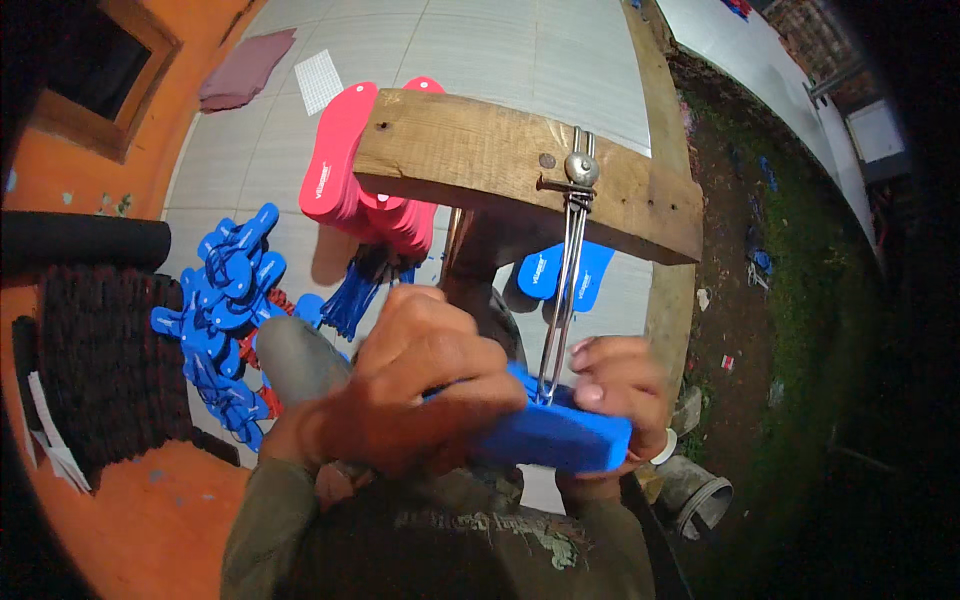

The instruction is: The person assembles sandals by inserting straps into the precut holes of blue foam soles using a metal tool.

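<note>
Here, left hand (430, 365), right hand (628, 388) at blue sole (568, 440) edges, tiles (475, 50) beyond

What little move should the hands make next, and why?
Perhaps ease the sole gently away from the wood, because the rods are fixed there and reach the sole, while the left hand and right hand are both on it.
</note>
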{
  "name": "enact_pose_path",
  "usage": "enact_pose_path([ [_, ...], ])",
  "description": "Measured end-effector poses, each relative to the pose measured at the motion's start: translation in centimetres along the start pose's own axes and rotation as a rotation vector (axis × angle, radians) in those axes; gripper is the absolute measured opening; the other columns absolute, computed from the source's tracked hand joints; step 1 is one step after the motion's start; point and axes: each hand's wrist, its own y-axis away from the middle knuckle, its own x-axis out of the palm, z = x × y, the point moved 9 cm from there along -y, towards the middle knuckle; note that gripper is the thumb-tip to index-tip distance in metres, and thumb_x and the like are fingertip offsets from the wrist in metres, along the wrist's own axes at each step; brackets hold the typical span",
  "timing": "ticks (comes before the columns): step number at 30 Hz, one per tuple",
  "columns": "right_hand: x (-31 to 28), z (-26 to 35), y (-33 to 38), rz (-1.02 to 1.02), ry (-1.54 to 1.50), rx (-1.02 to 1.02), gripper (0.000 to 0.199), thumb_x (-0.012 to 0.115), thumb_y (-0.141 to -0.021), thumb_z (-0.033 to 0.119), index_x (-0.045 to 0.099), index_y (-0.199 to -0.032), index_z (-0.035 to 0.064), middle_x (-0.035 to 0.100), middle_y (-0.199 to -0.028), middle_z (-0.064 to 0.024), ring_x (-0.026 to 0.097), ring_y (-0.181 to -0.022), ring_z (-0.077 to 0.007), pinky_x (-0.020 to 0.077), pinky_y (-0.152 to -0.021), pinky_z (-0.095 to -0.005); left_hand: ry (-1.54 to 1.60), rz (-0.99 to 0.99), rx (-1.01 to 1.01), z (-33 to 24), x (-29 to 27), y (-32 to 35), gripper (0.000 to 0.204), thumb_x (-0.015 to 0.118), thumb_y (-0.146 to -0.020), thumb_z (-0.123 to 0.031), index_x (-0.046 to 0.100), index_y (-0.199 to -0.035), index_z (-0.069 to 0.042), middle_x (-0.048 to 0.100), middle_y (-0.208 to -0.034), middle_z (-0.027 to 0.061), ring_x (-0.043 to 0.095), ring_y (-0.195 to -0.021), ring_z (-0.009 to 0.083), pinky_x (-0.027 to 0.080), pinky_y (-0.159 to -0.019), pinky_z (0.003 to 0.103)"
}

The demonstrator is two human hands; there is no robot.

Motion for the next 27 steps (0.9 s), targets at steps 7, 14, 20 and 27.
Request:
enact_pose_path([
  [7,-2.0,-2.9,-2.5,-0.548,0.48,-0.036,0.056,0.074,-0.065,0.011,0.042,-0.112,0.0043,0.037,-0.08,-0.001,0.035,-0.071,-0.0134,0.0317,-0.065,-0.0247,-0.583,-0.533,-0.217,3.2,-1.9,-2.0,0.069,0.079,-0.056,-0.03,0.044,-0.11,-0.006,0.039,-0.1,0.0093,0.038,-0.093,0.0254,0.033,-0.077,0.034],
  [14,-15.5,-29.7,13.3,-0.352,0.999,0.629,0.05,0.066,-0.074,0.03,0.048,-0.109,0.0002,0.05,-0.1,-0.0158,0.047,-0.093,-0.029,0.0371,-0.083,-0.0385,-0.395,-0.325,-0.731,10.5,1.1,17.6,0.029,0.07,-0.066,-0.015,0.052,-0.085,-0.002,0.048,-0.083,0.0131,0.046,-0.082,0.029,0.036,-0.073,0.037],
  [20,-11.2,-39.6,20.1,-0.112,1.121,1.117,0.074,0.072,-0.063,0.037,0.039,-0.121,0.0032,0.041,-0.122,-0.0183,0.041,-0.109,-0.0353,0.0369,-0.089,-0.044,-0.176,0.194,-1.107,11.8,9.7,28.4,0.018,0.063,-0.073,-0.02,0.059,-0.076,-0.003,0.053,-0.071,0.0109,0.054,-0.068,0.0278,0.043,-0.062,0.036],
  [27,-10.5,-26.3,22.3,-0.358,0.479,0.934,0.084,0.077,-0.058,0.035,0.035,-0.121,-0.003,0.042,-0.115,-0.0206,0.044,-0.104,-0.0304,0.0368,-0.088,-0.0381,0.102,0.121,-0.979,10.3,11.3,18.3,0.032,0.063,-0.074,-0.031,0.061,-0.089,-0.003,0.06,-0.084,0.0131,0.059,-0.072,0.026,0.046,-0.065,0.035],
])
